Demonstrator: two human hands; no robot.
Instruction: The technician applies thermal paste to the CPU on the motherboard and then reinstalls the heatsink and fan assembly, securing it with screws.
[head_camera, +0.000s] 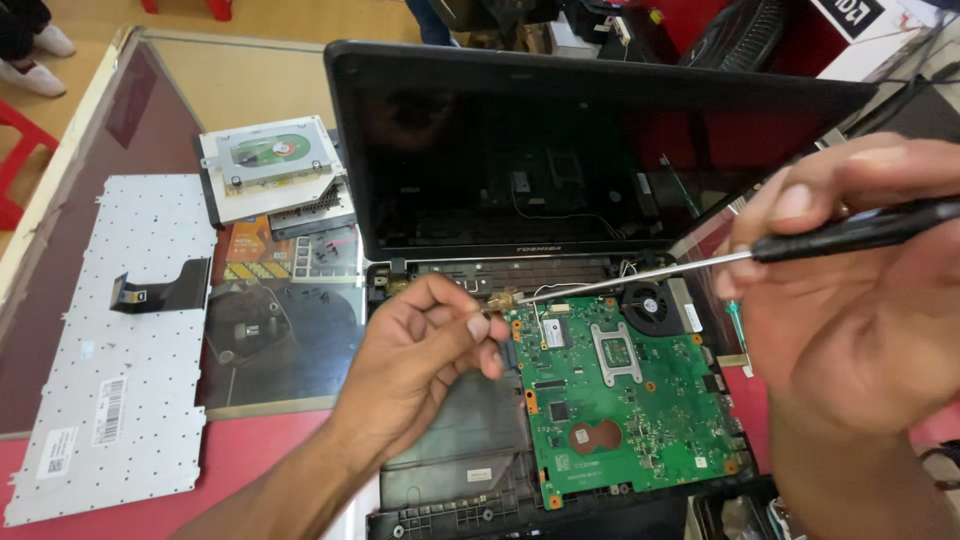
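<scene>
From the head view, we are pinching a small brass-coloured fitting with our left hand fingers, steadying it at the green circuit board's top corner, while our right hand is gripping the black-handled slim screwdriver, tip aiming there. White barcode labels are sitting on the upturned grey keyboard lying on the bench.

2 bare hands, forearms unsleeved, no gloves.

Single head view: looked steeply down and forward from above and close before the opened laptop on the table; no second view.
</scene>
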